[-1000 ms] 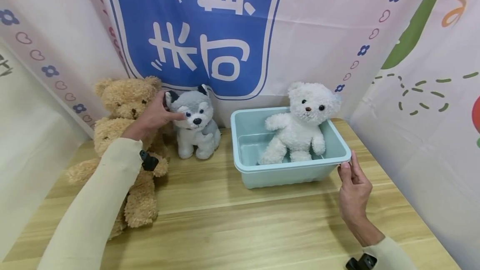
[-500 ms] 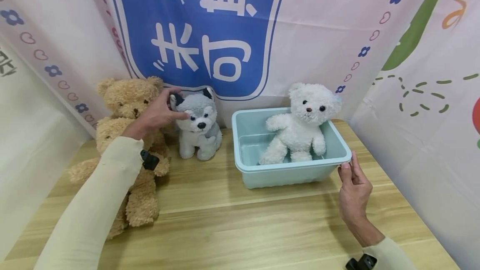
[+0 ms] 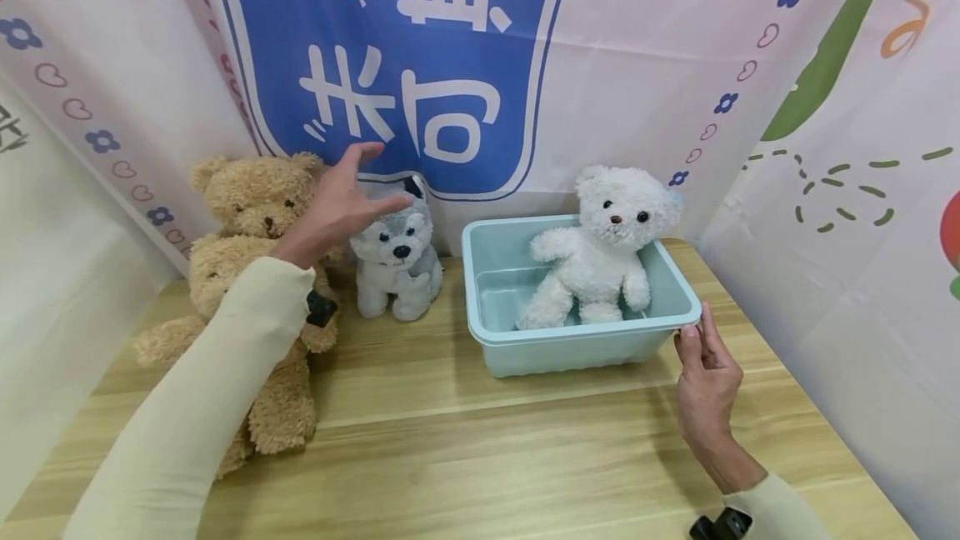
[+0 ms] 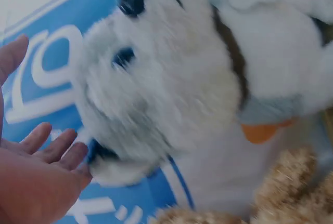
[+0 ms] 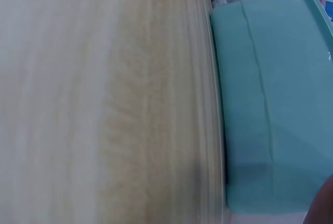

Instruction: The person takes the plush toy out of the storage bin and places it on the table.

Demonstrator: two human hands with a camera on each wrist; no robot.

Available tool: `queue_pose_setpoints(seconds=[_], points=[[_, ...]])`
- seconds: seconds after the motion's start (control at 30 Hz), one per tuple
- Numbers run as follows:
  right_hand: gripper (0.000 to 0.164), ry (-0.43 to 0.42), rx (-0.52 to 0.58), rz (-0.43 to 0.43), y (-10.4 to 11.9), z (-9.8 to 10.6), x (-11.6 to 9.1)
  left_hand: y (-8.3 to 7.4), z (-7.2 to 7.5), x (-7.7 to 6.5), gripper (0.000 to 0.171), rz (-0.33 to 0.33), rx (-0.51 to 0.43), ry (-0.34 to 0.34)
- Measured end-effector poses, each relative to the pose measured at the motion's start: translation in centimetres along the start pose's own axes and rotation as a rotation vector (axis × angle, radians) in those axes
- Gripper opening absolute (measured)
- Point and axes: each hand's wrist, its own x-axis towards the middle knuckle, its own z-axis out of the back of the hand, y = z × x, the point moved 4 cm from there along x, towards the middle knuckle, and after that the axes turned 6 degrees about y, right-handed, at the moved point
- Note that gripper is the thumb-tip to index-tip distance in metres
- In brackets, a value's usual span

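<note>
A grey and white plush husky (image 3: 401, 252) sits upright on the table, left of the tub. Over its head hovers my left hand (image 3: 337, 202), thumb and fingers spread apart with nothing between them. The left wrist view has the fingertips right at one of the husky's ears. My right hand (image 3: 708, 382) grips the front right corner of a light blue-green tub (image 3: 577, 354), thumb in front at the rim. Inside the tub a white plush bear (image 3: 592, 261) leans back against the right end, head above the rim.
Two brown plush bears, a rear one (image 3: 251, 194) and a front one (image 3: 281, 398), sit at the left, partly behind my left sleeve (image 3: 202, 382). The wooden table (image 3: 465, 457) meets a printed cloth backdrop (image 3: 622, 65) behind the toys.
My left hand has let go of the husky's head, risen and moved right, its fingers spreading. The husky tilted slightly rightward earlier. My right hand stays at the tub corner.
</note>
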Motion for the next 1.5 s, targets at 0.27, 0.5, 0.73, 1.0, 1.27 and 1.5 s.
queue_pose_setpoints(seconds=[0.27, 0.5, 0.73, 1.0, 1.27, 1.5], points=[[0.05, -0.006, 0.007, -0.001, 0.0, 0.0, 0.1, -3.8, -2.6, 1.4, 0.098, -0.062, 0.063, 0.084], [0.05, -0.014, 0.01, -0.004, -0.1, 0.0, 0.1, -6.5, -5.6, 3.0, 0.102, -0.118, 0.074, 0.152], [0.05, -0.015, 0.009, -0.008, -0.2, 0.0, 0.1, -8.3, -8.9, 4.5, 0.105, -0.096, 0.087, 0.317], [0.05, -0.017, 0.01, -0.005, -0.2, 0.1, 0.2, -10.8, -12.2, 5.7, 0.104, -0.088, 0.184, 0.491], [0.051, -0.007, 0.012, -0.011, -0.1, -0.1, 0.2, -12.9, -14.7, 6.2, 0.108, -0.041, 0.068, 0.541], [0.05, -0.009, 0.01, -0.009, -0.1, -0.1, 0.2, -13.4, -17.9, 6.9, 0.118, 0.069, -0.08, 0.601]])
